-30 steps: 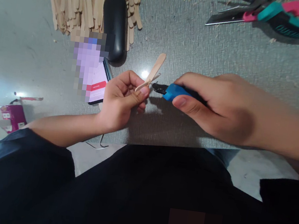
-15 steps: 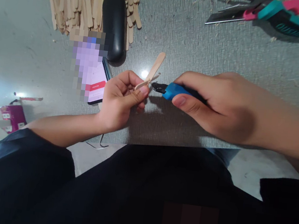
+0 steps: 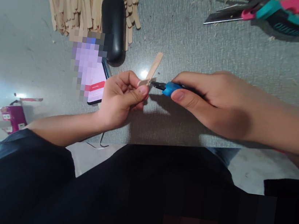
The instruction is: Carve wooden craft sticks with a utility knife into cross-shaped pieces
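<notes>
At left, we have the phone (image 3: 99, 77) | our left hand (image 3: 122, 99) pinches the crossed wooden sticks (image 3: 155, 65) by thumb and fingers — one extends beyond this grip, away from us | the blue tool (image 3: 168, 88) has its dark tip at their crossing | our right hand (image 3: 216, 104) wraps its handle

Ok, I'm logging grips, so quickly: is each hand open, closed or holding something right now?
Left hand: closed, pinching wooden stick pieces.
Right hand: closed around the blue-handled tool.
</notes>
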### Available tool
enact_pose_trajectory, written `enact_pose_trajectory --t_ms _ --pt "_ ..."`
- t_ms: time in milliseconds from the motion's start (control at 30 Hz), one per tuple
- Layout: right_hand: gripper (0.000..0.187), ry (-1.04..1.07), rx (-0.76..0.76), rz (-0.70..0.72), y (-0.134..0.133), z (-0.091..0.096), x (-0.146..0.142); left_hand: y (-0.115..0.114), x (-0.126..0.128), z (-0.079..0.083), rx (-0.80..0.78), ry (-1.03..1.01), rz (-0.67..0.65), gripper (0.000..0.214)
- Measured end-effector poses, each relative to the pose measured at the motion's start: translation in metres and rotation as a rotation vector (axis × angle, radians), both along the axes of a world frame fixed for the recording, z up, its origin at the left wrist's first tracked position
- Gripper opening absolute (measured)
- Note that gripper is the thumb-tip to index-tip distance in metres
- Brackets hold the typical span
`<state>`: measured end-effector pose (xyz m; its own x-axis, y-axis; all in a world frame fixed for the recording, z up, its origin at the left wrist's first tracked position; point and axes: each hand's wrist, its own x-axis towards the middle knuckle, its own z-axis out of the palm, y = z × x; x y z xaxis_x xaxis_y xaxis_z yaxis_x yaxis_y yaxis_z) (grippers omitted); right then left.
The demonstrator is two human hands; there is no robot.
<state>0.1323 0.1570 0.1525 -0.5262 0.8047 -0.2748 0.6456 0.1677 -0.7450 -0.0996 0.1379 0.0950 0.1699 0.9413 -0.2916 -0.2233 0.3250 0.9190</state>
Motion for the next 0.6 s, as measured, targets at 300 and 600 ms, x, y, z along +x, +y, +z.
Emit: enact_pose_trajectory --t_ms 300,600 --pt "0.038 -0.012 -0.047 0.017 0.001 0.006 -0.004 0.002 0.0 -0.001 0.08 0.053 0.005 0.059" --pt "0.058 0.133 -0.084 0.209 0.025 -0.005 0.018 0.005 0.003 0.004 -0.037 -0.105 -0.022 0.062"
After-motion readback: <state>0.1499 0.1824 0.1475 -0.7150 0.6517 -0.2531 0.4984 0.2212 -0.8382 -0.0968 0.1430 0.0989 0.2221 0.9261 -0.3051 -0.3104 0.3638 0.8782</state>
